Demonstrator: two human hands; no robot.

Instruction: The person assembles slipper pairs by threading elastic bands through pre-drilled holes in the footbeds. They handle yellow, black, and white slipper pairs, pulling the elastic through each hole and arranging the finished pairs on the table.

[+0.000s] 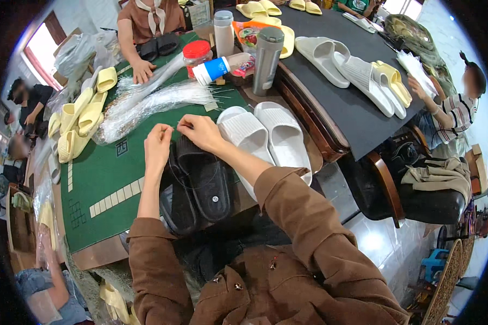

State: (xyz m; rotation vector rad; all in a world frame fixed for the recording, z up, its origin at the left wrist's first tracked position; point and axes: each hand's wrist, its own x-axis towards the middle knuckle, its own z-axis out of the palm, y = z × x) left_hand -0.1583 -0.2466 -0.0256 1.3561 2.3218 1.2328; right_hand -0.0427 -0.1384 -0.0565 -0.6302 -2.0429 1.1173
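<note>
A pair of black slide slippers (211, 197) lies side by side at the table edge in front of me, toes pointing away. Over their straps, my left hand (158, 142) and my right hand (199, 131) are close together, fingertips pinched. Between them is a thin clear plastic strand, barely visible; a faint loop of it seems to curve over the right slipper. Just right of my right hand sits a pair of white slide slippers (282, 135). Beyond my hands lie bundles of clear plastic strands (152, 105) on the green mat (106, 187).
A steel tumbler (268, 59), a red-lidded jar (196, 54) and a tipped blue-and-white cup (211, 70) stand beyond. Yellow slippers (81, 116) pile at the left. White slippers (325, 59) lie on the dark table (358, 119). A co-worker's hand (143, 71) rests on the strands.
</note>
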